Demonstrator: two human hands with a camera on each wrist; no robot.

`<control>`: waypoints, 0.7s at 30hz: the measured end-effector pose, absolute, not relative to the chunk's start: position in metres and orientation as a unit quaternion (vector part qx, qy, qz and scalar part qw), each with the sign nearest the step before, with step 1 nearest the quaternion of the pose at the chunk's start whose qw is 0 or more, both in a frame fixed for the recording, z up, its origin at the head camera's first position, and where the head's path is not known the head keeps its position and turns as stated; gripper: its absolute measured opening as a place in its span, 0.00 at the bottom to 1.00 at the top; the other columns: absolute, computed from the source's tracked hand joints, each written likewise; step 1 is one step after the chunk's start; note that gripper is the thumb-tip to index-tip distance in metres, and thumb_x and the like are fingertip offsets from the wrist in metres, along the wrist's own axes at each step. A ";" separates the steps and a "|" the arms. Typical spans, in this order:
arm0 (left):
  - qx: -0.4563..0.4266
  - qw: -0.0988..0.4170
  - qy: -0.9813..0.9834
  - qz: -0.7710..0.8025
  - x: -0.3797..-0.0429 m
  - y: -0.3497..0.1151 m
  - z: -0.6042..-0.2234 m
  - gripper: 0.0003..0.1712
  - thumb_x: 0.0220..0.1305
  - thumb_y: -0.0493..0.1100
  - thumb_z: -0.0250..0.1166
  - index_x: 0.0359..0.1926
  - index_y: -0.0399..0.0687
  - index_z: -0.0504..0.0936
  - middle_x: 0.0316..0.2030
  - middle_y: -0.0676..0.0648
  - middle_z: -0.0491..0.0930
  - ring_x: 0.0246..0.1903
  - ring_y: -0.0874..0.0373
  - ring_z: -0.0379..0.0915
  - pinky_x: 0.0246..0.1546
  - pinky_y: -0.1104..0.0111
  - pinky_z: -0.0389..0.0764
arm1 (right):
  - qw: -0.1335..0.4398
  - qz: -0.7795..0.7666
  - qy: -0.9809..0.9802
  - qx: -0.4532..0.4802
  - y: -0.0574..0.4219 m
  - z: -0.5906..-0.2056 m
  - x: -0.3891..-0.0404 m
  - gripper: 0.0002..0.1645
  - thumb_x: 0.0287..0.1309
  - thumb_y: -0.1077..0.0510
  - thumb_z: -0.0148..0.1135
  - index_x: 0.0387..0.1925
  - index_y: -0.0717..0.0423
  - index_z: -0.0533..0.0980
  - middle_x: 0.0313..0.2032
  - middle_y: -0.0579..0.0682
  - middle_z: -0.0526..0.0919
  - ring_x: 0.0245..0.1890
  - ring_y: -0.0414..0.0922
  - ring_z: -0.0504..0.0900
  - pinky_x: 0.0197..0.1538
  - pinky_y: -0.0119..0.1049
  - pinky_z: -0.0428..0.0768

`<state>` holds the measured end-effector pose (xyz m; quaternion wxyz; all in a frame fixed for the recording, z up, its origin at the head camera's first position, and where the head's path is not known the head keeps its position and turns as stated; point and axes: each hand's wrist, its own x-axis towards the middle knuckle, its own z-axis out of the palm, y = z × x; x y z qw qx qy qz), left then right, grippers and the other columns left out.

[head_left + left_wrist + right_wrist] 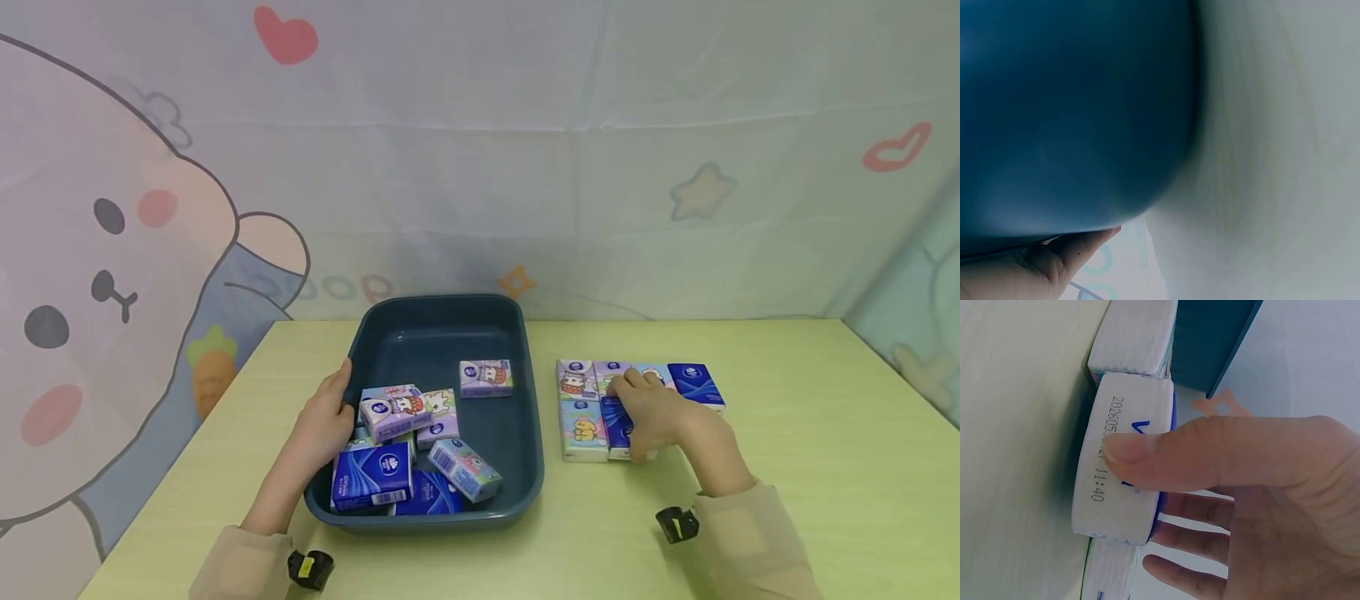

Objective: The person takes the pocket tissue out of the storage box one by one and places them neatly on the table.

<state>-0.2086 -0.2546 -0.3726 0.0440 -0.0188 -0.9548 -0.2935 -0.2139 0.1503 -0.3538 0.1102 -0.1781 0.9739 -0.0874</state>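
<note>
First, the table [810,400]: a bin [491,429], its left rim gripped by your left hand [321,427]. Right of it, your right hand [662,412] pinches a blue pack [1111,514] in the near row, thumb against its near end. Probably light and squashable; hold the ends gently.

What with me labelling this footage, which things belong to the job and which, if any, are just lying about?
Job, it seems:
- tub, left hand gripping
- tissue packs inside
- tissue packs outside, right hand pinching one

Just scenery:
- table
- printed cloth
</note>
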 end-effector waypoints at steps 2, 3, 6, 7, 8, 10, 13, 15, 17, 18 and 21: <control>-0.019 0.044 -0.955 -0.293 -0.209 -0.255 -0.373 0.34 0.64 0.34 0.41 0.70 0.38 0.43 0.68 0.32 0.49 0.67 0.34 0.47 0.63 0.44 0.55 | 0.112 -0.086 0.974 -0.177 0.150 -0.354 -0.214 0.50 0.27 0.63 0.71 0.59 0.62 0.61 0.60 0.62 0.62 0.61 0.62 0.60 0.58 0.62 0.65; -0.018 0.043 -0.955 -0.294 -0.209 -0.255 -0.373 0.34 0.64 0.34 0.41 0.70 0.38 0.43 0.69 0.33 0.49 0.67 0.34 0.47 0.63 0.44 0.55 | 0.113 -0.086 0.974 -0.177 0.150 -0.354 -0.214 0.49 0.27 0.63 0.71 0.58 0.61 0.61 0.59 0.62 0.63 0.59 0.61 0.61 0.58 0.61 0.66; -0.016 0.041 -0.954 -0.295 -0.209 -0.255 -0.373 0.34 0.64 0.34 0.41 0.70 0.39 0.43 0.69 0.33 0.48 0.67 0.34 0.47 0.63 0.44 0.56 | 0.110 -0.086 0.973 -0.183 0.149 -0.353 -0.214 0.46 0.25 0.63 0.72 0.54 0.60 0.64 0.53 0.58 0.66 0.51 0.56 0.64 0.52 0.55 0.71; -0.015 0.041 -0.954 -0.296 -0.209 -0.255 -0.373 0.34 0.64 0.34 0.41 0.70 0.39 0.43 0.69 0.33 0.48 0.67 0.34 0.47 0.63 0.44 0.56 | 0.109 -0.086 0.973 -0.185 0.149 -0.354 -0.214 0.45 0.25 0.63 0.73 0.53 0.59 0.64 0.52 0.57 0.66 0.49 0.54 0.64 0.50 0.53 0.72; -0.015 0.042 -0.954 -0.295 -0.210 -0.255 -0.373 0.34 0.64 0.34 0.41 0.70 0.39 0.43 0.69 0.33 0.48 0.67 0.34 0.47 0.63 0.44 0.56 | 0.109 -0.087 0.973 -0.187 0.149 -0.354 -0.214 0.44 0.24 0.63 0.73 0.52 0.58 0.65 0.50 0.55 0.67 0.47 0.53 0.64 0.48 0.51 0.72; -0.016 0.043 -0.954 -0.295 -0.210 -0.255 -0.373 0.34 0.64 0.34 0.42 0.70 0.39 0.43 0.69 0.33 0.48 0.67 0.34 0.47 0.63 0.44 0.56 | 0.108 -0.088 0.972 -0.190 0.149 -0.353 -0.214 0.44 0.24 0.63 0.73 0.51 0.58 0.65 0.49 0.55 0.67 0.46 0.52 0.63 0.47 0.50 0.73; -0.017 0.045 -0.955 -0.294 -0.210 -0.256 -0.374 0.34 0.64 0.34 0.42 0.70 0.38 0.43 0.69 0.33 0.48 0.67 0.34 0.47 0.63 0.44 0.56 | 0.108 -0.089 0.972 -0.190 0.149 -0.353 -0.214 0.44 0.24 0.63 0.74 0.51 0.57 0.65 0.50 0.55 0.67 0.47 0.53 0.64 0.49 0.51 0.73; -0.018 0.045 -0.954 -0.294 -0.210 -0.256 -0.374 0.34 0.63 0.34 0.42 0.70 0.38 0.43 0.69 0.33 0.48 0.67 0.34 0.47 0.63 0.44 0.56 | 0.109 -0.090 0.972 -0.190 0.149 -0.352 -0.213 0.44 0.24 0.63 0.74 0.51 0.57 0.65 0.50 0.55 0.67 0.47 0.53 0.64 0.49 0.52 0.73; -0.017 0.044 -0.954 -0.295 -0.210 -0.256 -0.374 0.34 0.64 0.34 0.42 0.70 0.39 0.43 0.69 0.33 0.48 0.67 0.34 0.47 0.63 0.44 0.56 | 0.110 -0.091 0.971 -0.190 0.149 -0.353 -0.214 0.44 0.24 0.62 0.74 0.51 0.57 0.65 0.50 0.55 0.67 0.48 0.53 0.64 0.50 0.53 0.72; -0.017 0.044 -0.954 -0.295 -0.210 -0.256 -0.374 0.34 0.64 0.34 0.41 0.70 0.39 0.43 0.69 0.33 0.48 0.67 0.34 0.47 0.63 0.44 0.56 | 0.110 -0.093 0.971 -0.189 0.149 -0.353 -0.214 0.44 0.24 0.62 0.74 0.51 0.57 0.65 0.50 0.55 0.67 0.48 0.53 0.64 0.50 0.53 0.72; -0.015 0.042 -0.954 -0.296 -0.209 -0.256 -0.373 0.34 0.64 0.34 0.41 0.70 0.39 0.43 0.69 0.33 0.48 0.67 0.34 0.47 0.63 0.44 0.56 | 0.112 -0.099 0.971 -0.186 0.150 -0.353 -0.215 0.44 0.25 0.60 0.75 0.51 0.57 0.66 0.50 0.55 0.67 0.48 0.53 0.64 0.51 0.54 0.72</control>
